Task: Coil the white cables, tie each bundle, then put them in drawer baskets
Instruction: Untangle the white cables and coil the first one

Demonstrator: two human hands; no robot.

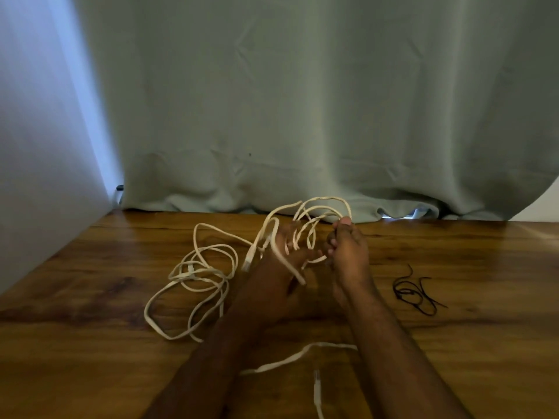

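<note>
Several loops of a flat white cable (320, 211) arch above my two hands near the table's far edge. My left hand (282, 261) has the loops wound round its fingers, and a connector end (247, 263) hangs from it. My right hand (348, 246) pinches the cable at the top right of the loops. A loose tangle of white cable (199, 276) lies on the wooden table (90, 343) to the left. Another white strand (290, 358) passes under my forearms, and a plug end (317, 388) lies near the front edge.
Thin black ties (414, 293) lie in a small heap on the table to the right of my right hand. A grey-green curtain (302, 116) hangs behind the table's far edge. A pale wall (39, 146) borders the left side.
</note>
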